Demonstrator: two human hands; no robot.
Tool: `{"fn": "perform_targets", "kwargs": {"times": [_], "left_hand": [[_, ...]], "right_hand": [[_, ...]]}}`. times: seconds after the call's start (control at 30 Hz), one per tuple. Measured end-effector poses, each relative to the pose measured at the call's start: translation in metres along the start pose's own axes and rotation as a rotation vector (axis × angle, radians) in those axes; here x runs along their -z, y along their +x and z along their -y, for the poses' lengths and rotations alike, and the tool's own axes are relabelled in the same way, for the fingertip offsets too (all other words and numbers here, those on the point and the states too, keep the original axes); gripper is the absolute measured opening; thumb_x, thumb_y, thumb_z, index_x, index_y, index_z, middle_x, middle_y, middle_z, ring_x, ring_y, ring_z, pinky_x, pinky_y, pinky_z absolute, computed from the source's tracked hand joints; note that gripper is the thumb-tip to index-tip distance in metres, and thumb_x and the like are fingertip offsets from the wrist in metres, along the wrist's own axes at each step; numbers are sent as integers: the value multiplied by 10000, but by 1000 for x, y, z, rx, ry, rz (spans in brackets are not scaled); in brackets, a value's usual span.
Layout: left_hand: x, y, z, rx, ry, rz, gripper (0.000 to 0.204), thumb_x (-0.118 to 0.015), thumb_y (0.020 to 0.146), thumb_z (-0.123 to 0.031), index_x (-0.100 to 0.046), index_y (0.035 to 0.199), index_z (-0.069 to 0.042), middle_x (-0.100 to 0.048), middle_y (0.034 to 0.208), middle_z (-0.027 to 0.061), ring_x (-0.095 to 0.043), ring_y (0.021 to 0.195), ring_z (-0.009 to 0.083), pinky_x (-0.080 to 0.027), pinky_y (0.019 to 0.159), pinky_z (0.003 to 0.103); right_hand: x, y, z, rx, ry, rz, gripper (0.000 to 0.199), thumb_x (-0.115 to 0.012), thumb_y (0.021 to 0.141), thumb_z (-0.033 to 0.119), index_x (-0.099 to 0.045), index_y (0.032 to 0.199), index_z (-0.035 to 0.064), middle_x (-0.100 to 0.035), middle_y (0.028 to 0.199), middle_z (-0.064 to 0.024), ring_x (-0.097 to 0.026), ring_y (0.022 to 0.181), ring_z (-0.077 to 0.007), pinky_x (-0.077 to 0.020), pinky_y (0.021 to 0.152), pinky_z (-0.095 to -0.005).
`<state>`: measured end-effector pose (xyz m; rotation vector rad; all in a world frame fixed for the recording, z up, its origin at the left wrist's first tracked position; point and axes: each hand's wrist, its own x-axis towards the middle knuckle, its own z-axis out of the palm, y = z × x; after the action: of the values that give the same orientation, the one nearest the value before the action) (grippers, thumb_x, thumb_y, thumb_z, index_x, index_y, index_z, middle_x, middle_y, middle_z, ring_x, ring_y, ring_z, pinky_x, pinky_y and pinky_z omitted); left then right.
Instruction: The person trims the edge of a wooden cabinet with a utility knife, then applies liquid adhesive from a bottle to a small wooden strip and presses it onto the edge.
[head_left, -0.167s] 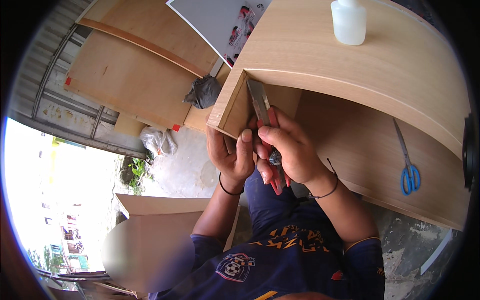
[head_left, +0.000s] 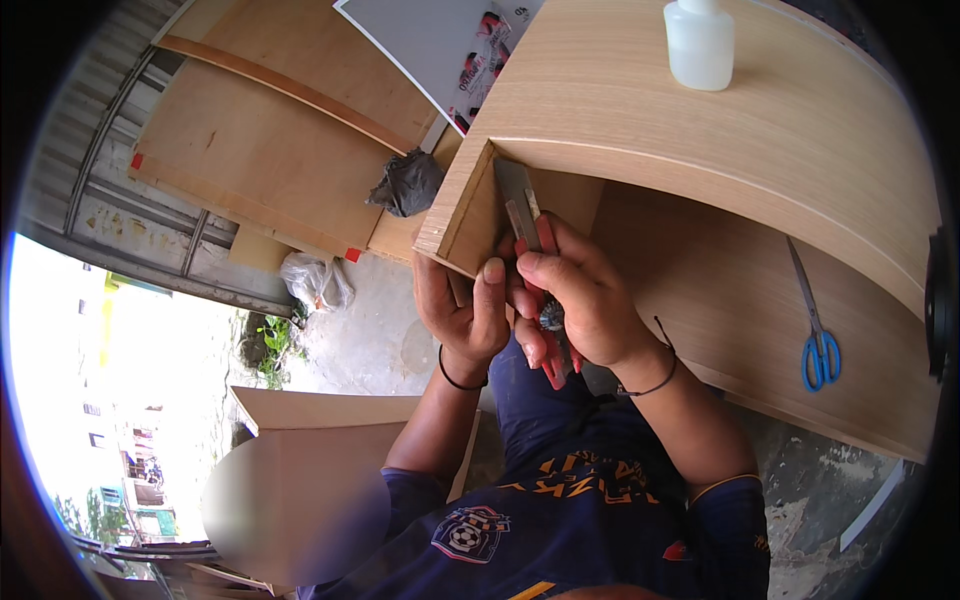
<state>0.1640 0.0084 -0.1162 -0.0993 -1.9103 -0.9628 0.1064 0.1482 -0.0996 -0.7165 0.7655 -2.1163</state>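
Observation:
A red utility knife (head_left: 547, 233) is in my right hand (head_left: 597, 305), which is closed around its handle. Its long metal blade (head_left: 514, 188) points away from me, along the inner face of the side panel (head_left: 473, 222) of a light wood cabinet. My left hand (head_left: 462, 310) grips the near edge of that panel, thumb on the inside and fingers partly hidden behind it. Both hands are close together at the open corner of the cabinet. The tip of the blade lies near the inner corner under the top board (head_left: 600, 110).
On the top board stands a translucent white bottle (head_left: 699, 50). Blue-handled scissors (head_left: 820, 350) lie on the cabinet's inner board (head_left: 700, 280) at the right. Large wooden sheets (head_left: 270, 150), a dark plastic bag (head_left: 408, 183) and a clear plastic bag (head_left: 316, 280) are at the left.

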Motion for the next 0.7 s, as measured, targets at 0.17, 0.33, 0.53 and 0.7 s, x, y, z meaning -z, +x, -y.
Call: {"fn": "perform_targets", "kwargs": {"times": [0.17, 0.33, 0.53, 0.7], "left_hand": [[0, 0, 4, -42, -8, -6, 414, -608, 836, -131, -530, 1179, 86, -565, 1110, 188, -587, 989, 287, -450, 860, 360], [0, 1, 5, -77, 12, -7, 416, -612, 828, -126, -533, 1177, 85, -566, 1111, 198, -588, 987, 302, -451, 862, 369], [1, 0, 7, -49, 9, -9, 409, -617, 829, -130, -536, 1168, 84, -569, 1095, 205, -592, 972, 313, -454, 852, 369], [-1, 1, -2, -11, -4, -7, 401, -608, 870, -166, -529, 1174, 83, -567, 1087, 183, -585, 984, 274, -449, 854, 349]], "right_hand": [[1, 1, 1, -21, 14, 9, 110, -442, 967, 125, -457, 1005, 23, -534, 685, -72, -549, 433, -163, -462, 394, -294], [5, 1, 6, -66, 28, 55, 124, -436, 971, 142, -459, 1015, 28, -530, 696, -73, -552, 441, -160, -472, 397, -290], [-1, -2, 11, -103, 86, 34, 149, -415, 975, 165, -462, 1015, 29, -530, 697, -70, -549, 439, -157, -471, 395, -293], [-3, 0, 9, -113, 122, 25, 181, -432, 961, 198, -466, 1027, 33, -522, 703, -63, -524, 422, -147, -461, 386, -296]]}}
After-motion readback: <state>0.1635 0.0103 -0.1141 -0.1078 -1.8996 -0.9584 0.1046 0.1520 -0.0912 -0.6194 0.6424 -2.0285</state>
